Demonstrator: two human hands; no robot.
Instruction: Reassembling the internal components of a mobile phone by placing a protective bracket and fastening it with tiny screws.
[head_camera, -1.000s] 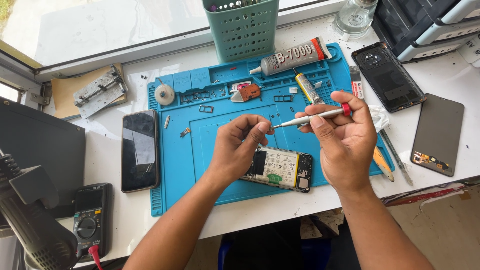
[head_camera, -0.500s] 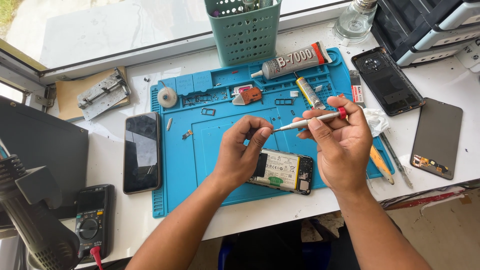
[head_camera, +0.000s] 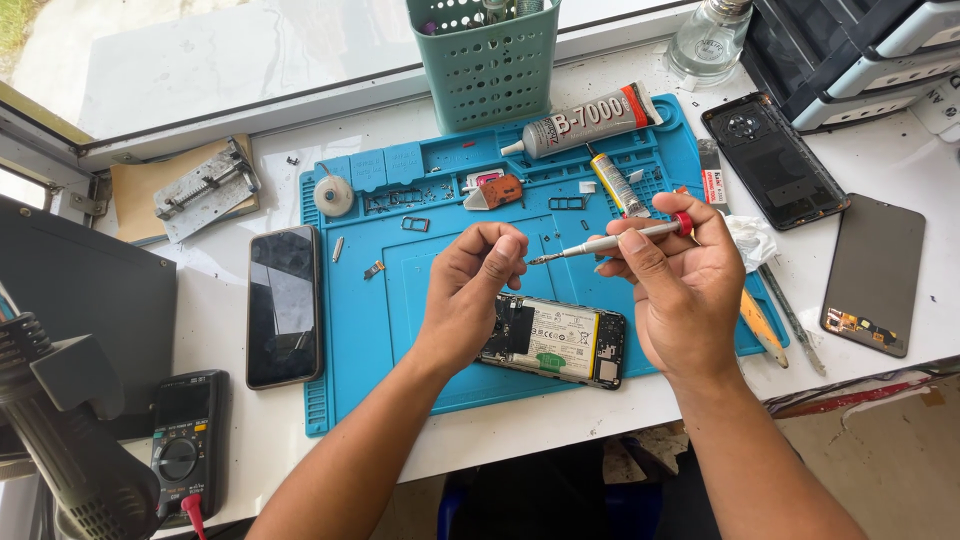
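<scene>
White workbench under a window, blue repair mat laid across it. Head view: opened phone lies flat on the mat's near edge, back cover off, board and battery exposed. Right hand clamps a slim screwdriver, fingers closed round the shaft. Left hand pinches thumb to forefinger at the tip; what it holds is too small to tell. Screwdriver: light, stiff, likely best gripped mid-shaft. Phone: probably fragile, handle by edges. Glue tube, spare handset nearby.
</scene>
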